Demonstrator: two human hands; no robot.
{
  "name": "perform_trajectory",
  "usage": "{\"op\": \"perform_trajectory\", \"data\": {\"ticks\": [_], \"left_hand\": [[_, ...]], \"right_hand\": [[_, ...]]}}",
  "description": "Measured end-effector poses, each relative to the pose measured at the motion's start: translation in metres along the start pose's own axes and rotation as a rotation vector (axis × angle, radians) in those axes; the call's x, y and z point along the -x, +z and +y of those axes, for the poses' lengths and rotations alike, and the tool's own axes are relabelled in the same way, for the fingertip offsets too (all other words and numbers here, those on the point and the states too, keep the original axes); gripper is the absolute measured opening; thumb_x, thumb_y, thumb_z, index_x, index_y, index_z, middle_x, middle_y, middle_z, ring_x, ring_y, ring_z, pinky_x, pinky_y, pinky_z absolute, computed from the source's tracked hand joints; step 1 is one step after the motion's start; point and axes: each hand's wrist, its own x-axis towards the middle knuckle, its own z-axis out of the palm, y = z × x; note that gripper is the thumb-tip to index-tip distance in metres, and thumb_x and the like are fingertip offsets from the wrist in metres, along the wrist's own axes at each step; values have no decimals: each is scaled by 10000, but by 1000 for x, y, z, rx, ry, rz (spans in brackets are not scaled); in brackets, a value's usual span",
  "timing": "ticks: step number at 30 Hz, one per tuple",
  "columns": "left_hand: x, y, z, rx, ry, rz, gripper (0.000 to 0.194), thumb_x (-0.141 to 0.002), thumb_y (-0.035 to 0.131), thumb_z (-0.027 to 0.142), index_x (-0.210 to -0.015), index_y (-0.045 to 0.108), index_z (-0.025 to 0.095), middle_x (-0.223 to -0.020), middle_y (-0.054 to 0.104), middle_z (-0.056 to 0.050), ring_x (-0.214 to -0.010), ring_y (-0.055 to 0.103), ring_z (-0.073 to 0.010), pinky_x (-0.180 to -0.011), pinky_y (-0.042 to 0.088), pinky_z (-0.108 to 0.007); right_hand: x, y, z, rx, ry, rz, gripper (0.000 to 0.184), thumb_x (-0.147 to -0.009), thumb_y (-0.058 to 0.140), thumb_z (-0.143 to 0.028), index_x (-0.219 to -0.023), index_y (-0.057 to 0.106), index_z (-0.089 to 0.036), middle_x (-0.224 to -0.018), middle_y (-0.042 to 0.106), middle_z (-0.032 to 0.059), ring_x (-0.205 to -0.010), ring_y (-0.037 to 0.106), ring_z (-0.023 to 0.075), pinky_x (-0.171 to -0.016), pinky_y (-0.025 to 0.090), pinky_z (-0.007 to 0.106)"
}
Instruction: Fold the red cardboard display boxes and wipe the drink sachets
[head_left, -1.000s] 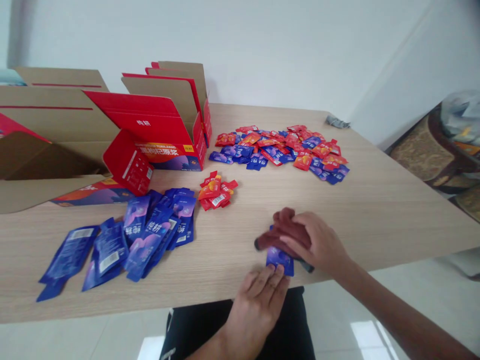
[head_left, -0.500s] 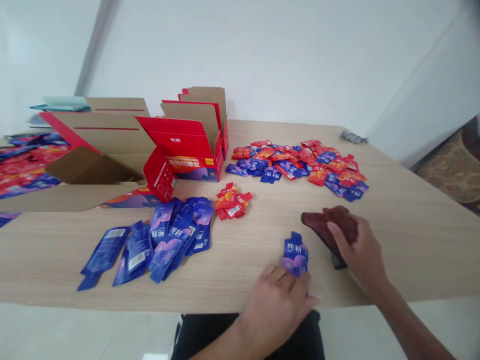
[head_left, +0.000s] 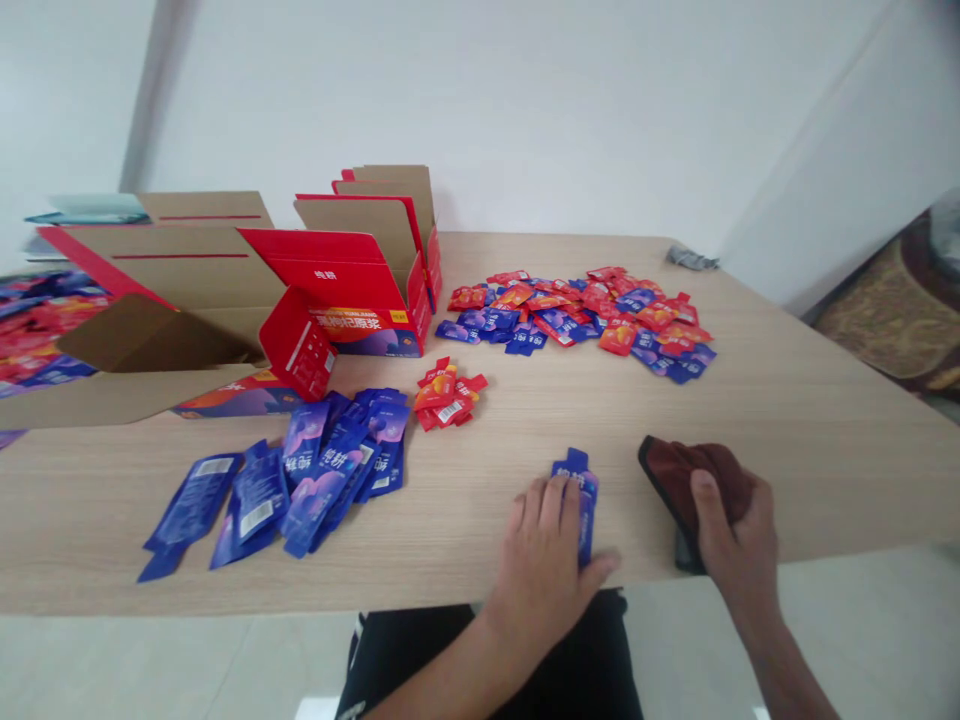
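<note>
My left hand (head_left: 541, 550) lies over a blue sachet (head_left: 586, 500) near the table's front edge, fingers stretched across it and thumb apart. The sachet's spout end points away from me. To the right, my right hand (head_left: 739, 515) is closed around a crumpled dark red cloth (head_left: 694, 475) with a black edge. A dark grey piece (head_left: 686, 552) shows beneath the cloth; I cannot tell what it is. Left of my left hand lie a pile of blue sachets (head_left: 326, 480) and a small stack of red sachets (head_left: 448, 395).
Mixed red and blue sachets (head_left: 559, 312) spread across the table's far side. Open red cartons (head_left: 341, 270) stand at the left, flaps up, with more sachets (head_left: 49, 325) beyond them. A grey scrap (head_left: 691, 259) lies by the wall. The table (head_left: 817, 470) extends right.
My left hand has flattened over the blue sachet, covering more of it. My right hand has drawn the cloth slightly right and toward me. The view has shifted slightly.
</note>
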Motion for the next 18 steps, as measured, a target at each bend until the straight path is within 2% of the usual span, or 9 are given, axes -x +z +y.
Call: {"op": "perform_trajectory", "data": {"ticks": [5,7,9,11,13,16,18], "left_hand": [[-9,-11,-4,24,28,-52,525,-965,685,340,-1413,525,120,-1408,628,-154,-1274,600,-334,-1073,514,-515],[-12,-15,-6,29,57,-44,473,-945,652,205,-1387,523,100,-1346,670,-164,-1218,654,-306,-1041,551,-468],[-15,-20,-8,44,51,-39,478,-936,588,122,-1405,493,113,-1249,722,-144,-1079,728,-263,-936,606,-394],[-17,-25,-12,84,11,-54,505,-952,523,88,-1445,445,161,-1167,757,-102,-901,770,-225,-789,630,-330],[-20,-28,-17,148,-43,-69,509,-980,475,86,-1471,404,198,-1137,769,-83,-822,778,-216,-706,621,-305],[-24,-25,-26,244,-96,-27,509,-1017,427,97,-1511,344,188,-1137,770,-104,-875,780,-229,-735,616,-324],[-26,-21,-30,233,-92,26,493,-1038,408,108,-1524,346,166,-1148,760,-122,-924,762,-236,-797,610,-360]], "right_hand": [[1,1,-6,-43,-29,-23,747,-857,612,-737,-1331,558,-162,-1171,698,188,-1078,656,360,-909,498,487],[1,1,-8,-48,-30,-15,733,-857,611,-737,-1321,562,-171,-1189,693,184,-1099,648,356,-924,490,478],[0,1,-9,-40,-34,-13,721,-861,603,-741,-1310,569,-178,-1205,687,183,-1118,642,359,-931,483,474],[0,1,-9,-35,-38,-22,708,-867,597,-739,-1304,572,-182,-1198,689,180,-1106,648,358,-920,486,471],[0,1,-9,-49,-47,-25,699,-873,597,-729,-1311,568,-184,-1192,693,177,-1086,655,351,-911,491,471],[0,2,-8,-65,-65,-18,683,-880,605,-709,-1312,569,-182,-1218,690,184,-1095,655,345,-925,494,478],[0,1,-9,-59,-77,-18,662,-885,609,-696,-1306,575,-186,-1241,686,187,-1118,652,345,-939,494,482]]}}
